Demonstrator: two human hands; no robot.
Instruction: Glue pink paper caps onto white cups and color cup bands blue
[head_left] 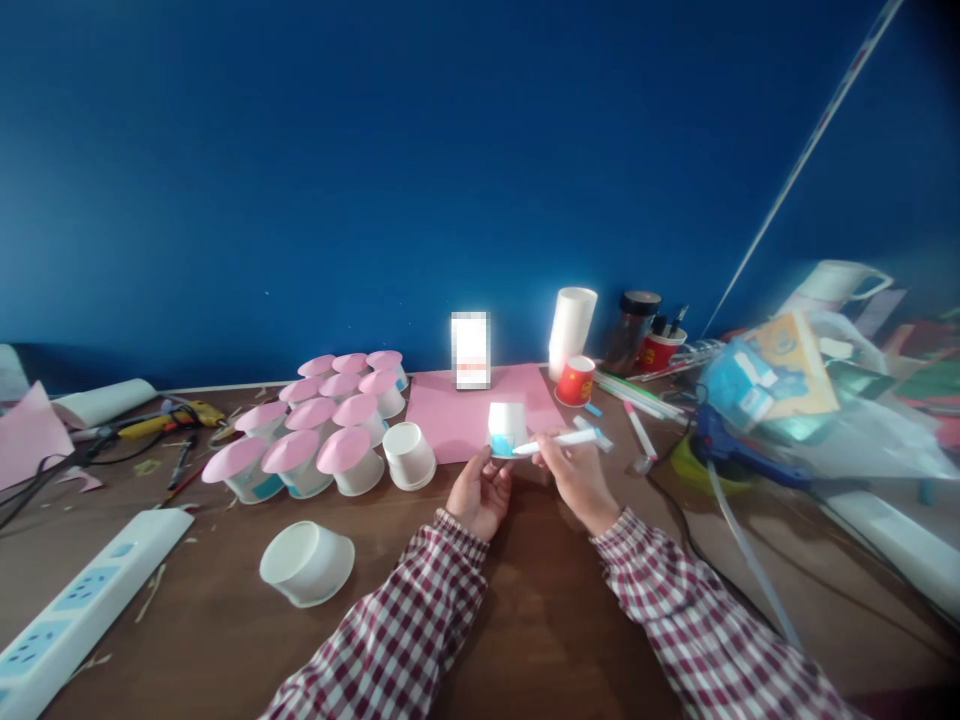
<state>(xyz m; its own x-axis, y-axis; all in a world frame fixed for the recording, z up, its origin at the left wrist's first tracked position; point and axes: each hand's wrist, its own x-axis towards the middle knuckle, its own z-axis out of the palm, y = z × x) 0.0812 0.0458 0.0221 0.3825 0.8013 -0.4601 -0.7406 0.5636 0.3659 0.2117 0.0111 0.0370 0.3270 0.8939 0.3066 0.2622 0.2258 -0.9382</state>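
Observation:
My left hand point(481, 497) grips a white paper cup point(507, 418) from below, near its rim; the cup is upside down and a blue patch colours its side. In my right hand point(576, 480) is a white marker point(562, 440), its tip at the blue patch. Beneath and behind the cup lies a pink paper sheet point(442, 415). To the left, several upturned paper cups carry pink paper discs point(349, 450), and blue shows on some of their sides. Close to my left hand stand small stacked white cups point(409, 455).
A wide white cup point(307, 563) and a power strip point(90, 600) sit front left. Behind are a red paper cup point(575, 381), a tall white cup stack point(572, 330) and a dark jar point(634, 330). A blue glue gun point(742, 455) and plastic bags point(847, 400) crowd the right.

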